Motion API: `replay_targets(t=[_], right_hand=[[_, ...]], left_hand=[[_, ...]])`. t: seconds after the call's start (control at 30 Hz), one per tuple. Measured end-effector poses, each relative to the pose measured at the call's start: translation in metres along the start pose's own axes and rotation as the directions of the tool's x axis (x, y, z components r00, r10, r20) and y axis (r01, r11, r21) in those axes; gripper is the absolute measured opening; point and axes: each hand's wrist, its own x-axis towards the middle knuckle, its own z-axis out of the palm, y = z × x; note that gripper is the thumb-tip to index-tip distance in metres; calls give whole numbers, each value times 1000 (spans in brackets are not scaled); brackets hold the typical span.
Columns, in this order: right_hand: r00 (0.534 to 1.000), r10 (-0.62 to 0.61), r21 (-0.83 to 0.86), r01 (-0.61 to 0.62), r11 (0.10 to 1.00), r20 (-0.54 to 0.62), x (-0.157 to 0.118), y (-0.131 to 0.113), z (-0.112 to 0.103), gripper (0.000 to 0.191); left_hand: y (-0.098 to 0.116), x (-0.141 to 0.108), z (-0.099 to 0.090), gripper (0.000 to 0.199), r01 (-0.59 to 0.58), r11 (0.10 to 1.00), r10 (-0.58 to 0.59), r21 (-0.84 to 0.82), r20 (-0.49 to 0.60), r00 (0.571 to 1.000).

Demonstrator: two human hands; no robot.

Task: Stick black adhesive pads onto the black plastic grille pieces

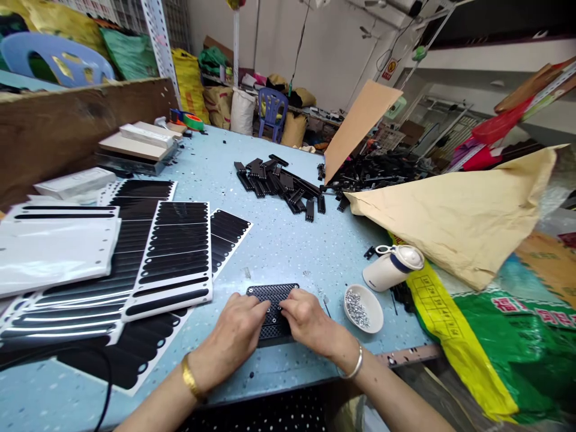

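Observation:
A black textured plate (273,294) with small silver round pieces on it lies near the table's front edge. My left hand (240,324) is over its left side, thumb and fingers pressed together at the surface; what they pinch is too small to make out. On the right side of the plate, my right hand (310,318) has its fingertips closed close to a small round piece, its grip also hidden. A white bowl (377,312) of small silver parts sits just right of my right hand. Between that hand and the bowl lies a thin dark tool (327,307).
Sheets of black strips (177,240) cover the table's left side. A pile of black pieces (283,183) lies further back. The white cup (387,271) stands behind the bowl, beside brown paper (459,210) and a green and yellow sack (486,336) at right.

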Motion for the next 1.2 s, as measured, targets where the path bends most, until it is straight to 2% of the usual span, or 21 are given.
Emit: replay_targets(t=[0.07,0.13,0.33,0.5,0.6,0.7,0.8,0.9,0.97,1.03,1.13,1.2], right_hand=[[997,-39,-33,41,999,73,5,2,1,23],[993,-64,-41,68,997,101,8,5,2,24],[987,-109,-22,112,993,119,16,10,5,24],[997,-61,-20,62,998,40,11,5,-1,21],[994,51,-19,-53,998,-102,-11,20,-20,23],[925,190,-19,-208,978,-329,-48,55,-44,19],[877,252,-77,-309,948,-410,-87,92,-61,21],[861,280,-101,-352,930,-424,-108,110,-62,23],[859,282,-91,-351,932,-427,-108,105,-53,24],[867,265,-69,-322,944,-421,-97,86,-41,23],[923,191,-11,-206,978,-334,-66,41,-22,20],[974,111,40,-105,994,-199,-44,11,-11,19]], left_hand=[[3,13,3,23,26,997,-36,79,135,990],[4,23,4,21,24,994,-46,104,210,977],[-1,33,2,22,-52,995,22,84,326,945],[-4,34,5,23,-65,996,37,64,367,930],[-3,35,0,25,-77,996,54,48,367,929],[-1,35,-5,28,-98,995,79,37,352,933],[-4,32,-4,31,-98,995,87,19,320,943],[-12,32,3,32,-87,996,89,-21,283,955],[-17,34,6,29,-72,997,80,-41,272,959],[-22,37,4,25,-39,998,50,-44,274,960],[-26,42,-7,23,41,999,-34,-22,263,964],[-25,42,-14,22,91,996,-86,-9,247,965]])
